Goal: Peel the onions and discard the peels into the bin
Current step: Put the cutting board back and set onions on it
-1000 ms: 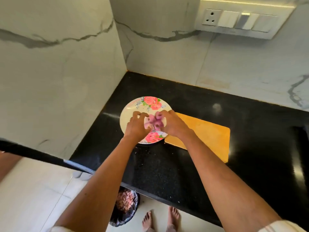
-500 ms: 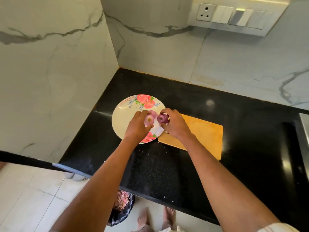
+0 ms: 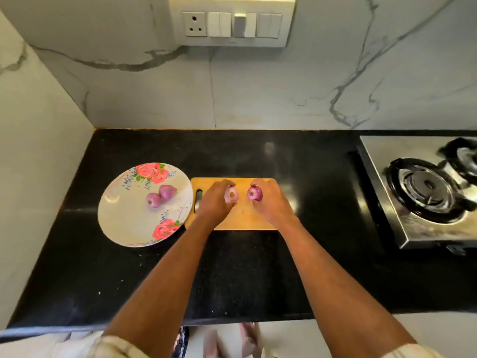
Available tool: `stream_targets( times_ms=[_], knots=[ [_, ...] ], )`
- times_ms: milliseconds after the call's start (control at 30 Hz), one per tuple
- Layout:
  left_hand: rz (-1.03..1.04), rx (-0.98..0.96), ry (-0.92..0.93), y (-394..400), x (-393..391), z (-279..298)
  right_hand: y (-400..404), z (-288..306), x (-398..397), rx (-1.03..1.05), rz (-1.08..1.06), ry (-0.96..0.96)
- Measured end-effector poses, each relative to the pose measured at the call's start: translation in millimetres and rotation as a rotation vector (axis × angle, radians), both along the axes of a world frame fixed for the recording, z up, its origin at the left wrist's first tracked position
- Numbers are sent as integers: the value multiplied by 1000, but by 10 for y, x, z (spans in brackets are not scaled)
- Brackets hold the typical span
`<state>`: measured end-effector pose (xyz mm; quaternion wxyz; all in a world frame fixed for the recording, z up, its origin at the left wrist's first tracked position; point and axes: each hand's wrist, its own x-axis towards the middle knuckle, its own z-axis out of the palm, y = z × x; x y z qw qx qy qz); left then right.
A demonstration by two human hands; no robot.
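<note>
No readable text, label, brand or number shows anywhere (the plate (image 3: pixel 121 223) bears only printed flowers).

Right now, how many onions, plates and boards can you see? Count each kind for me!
Onions: 4, two on the plate, one in the left hand, one in the right hand
Plates: 1, flowery
Cutting boards: 1, wooden
Total: 6

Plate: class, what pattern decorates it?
Pink-red roses with green leaves on the cream plate, seen in the head view.
</note>
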<state>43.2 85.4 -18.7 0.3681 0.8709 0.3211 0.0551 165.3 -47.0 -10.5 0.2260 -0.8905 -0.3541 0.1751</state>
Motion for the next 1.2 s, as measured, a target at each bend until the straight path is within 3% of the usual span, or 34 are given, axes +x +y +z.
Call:
stream_targets(
  times_ms=[667, 933, 1033, 1200],
  knots=[
    [-11, 39, 62, 120, -81, 103, 90, 98, 0, -30, 109, -31],
    [334, 207, -12, 700, -752, 350, 825, 463, -340, 57, 284, -104],
    [441, 138, 26, 894, -1148, 322, 1209, 459, -694, 48, 417, -70],
    [425, 5, 158, 1008, -1503, 138, 1585, 193, -1142, -53, 557, -57]
  ],
)
